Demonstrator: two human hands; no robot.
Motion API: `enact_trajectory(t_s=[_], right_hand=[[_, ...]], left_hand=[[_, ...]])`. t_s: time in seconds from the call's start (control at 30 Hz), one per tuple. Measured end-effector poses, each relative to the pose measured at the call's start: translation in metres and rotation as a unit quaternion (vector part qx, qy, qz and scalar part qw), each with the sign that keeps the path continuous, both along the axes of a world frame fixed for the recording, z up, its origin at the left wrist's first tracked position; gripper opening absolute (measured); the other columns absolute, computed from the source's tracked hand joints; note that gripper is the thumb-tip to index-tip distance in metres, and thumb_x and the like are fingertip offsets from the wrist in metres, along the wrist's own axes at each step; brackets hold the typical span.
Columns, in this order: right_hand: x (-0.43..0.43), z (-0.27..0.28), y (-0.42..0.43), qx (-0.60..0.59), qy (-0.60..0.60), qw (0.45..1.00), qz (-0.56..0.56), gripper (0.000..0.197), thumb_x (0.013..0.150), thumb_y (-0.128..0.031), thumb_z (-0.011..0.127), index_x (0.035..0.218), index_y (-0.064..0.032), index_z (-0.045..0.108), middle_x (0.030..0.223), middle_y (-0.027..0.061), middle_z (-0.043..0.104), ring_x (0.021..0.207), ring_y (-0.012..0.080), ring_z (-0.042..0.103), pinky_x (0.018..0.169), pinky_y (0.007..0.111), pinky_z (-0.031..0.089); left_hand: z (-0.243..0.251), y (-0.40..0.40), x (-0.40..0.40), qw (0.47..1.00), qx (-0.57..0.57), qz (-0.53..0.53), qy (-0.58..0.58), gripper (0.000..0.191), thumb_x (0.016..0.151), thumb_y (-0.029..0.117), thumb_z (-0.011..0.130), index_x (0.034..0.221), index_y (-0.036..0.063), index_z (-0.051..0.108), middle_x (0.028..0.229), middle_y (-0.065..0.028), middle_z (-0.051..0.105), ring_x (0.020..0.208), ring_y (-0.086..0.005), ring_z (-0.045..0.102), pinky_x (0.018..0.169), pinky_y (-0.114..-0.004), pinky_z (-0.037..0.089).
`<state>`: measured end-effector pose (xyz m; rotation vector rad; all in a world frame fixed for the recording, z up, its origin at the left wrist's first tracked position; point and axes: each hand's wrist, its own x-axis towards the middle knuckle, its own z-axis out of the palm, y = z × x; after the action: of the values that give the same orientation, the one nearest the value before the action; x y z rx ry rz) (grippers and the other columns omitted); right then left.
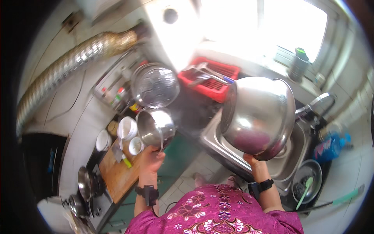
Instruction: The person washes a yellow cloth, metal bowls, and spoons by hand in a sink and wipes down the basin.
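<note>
My left hand (153,159) grips the rim of a small stainless steel pot (166,127), which is tilted over the counter beside the white bowls. My right hand (255,163) holds the rim of a large stainless steel pot (251,117), tipped on its side above the sink (214,137), its base turned to the left. The inside of the large pot is hidden. Just beyond the small pot stands a clear round lid (160,86). A wooden cutting board (119,178) with a green-handled knife (126,161) lies left of my left hand.
Beyond the sink is a red plastic basket (210,90) with utensils, and at its right are a faucet (314,102), a blue bottle (330,147) and a metal bowl (320,181) with a green spoon. White bowls (127,127) stand near the board, and pans (84,184) at the lower left.
</note>
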<state>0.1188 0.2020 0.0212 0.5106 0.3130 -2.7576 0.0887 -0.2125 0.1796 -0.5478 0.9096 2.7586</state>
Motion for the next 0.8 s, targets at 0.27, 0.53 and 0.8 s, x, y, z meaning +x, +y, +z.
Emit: enact_trajectory(t_s=[0.27, 0.53, 0.8], right_hand=[[-0.123, 0.042, -0.090, 0.444, -0.027, 0.891, -0.092, 0.010, 0.070, 0.002, 0.057, 0.075, -0.0020, 0.048, 0.060, 0.0035, 0.047, 0.041, 0.0118, 0.041, 0.031, 0.023, 0.028], [-0.188, 0.015, -0.150, 0.593, 0.024, 0.793, -0.138, 0.022, 0.067, -0.005, 0.058, 0.085, -0.0076, 0.045, 0.067, 0.0028, 0.048, 0.048, 0.0124, 0.046, 0.034, 0.026, 0.032], [-0.165, 0.032, -0.144, 0.422, 0.042, 0.906, -0.005, 0.026, 0.083, -0.031, 0.064, 0.090, -0.0090, 0.053, 0.080, 0.0020, 0.058, 0.068, 0.0153, 0.056, 0.056, 0.026, 0.046]], left_hand=[[-0.029, -0.089, 0.063, 0.984, -0.068, 0.161, -0.041, 0.009, 0.073, -0.003, 0.054, 0.080, 0.0025, 0.052, 0.072, -0.0064, 0.052, 0.056, -0.0153, 0.045, 0.047, -0.026, 0.035], [-0.062, -0.192, 0.141, 0.941, -0.114, 0.302, -0.098, 0.006, 0.073, 0.000, 0.054, 0.079, 0.0006, 0.053, 0.070, -0.0080, 0.055, 0.054, -0.0150, 0.048, 0.046, -0.026, 0.037], [-0.133, -0.334, 0.112, 0.894, -0.095, 0.436, -0.038, 0.016, 0.077, 0.012, 0.066, 0.083, 0.0017, 0.055, 0.081, -0.0070, 0.057, 0.070, -0.0182, 0.056, 0.060, -0.021, 0.048]])
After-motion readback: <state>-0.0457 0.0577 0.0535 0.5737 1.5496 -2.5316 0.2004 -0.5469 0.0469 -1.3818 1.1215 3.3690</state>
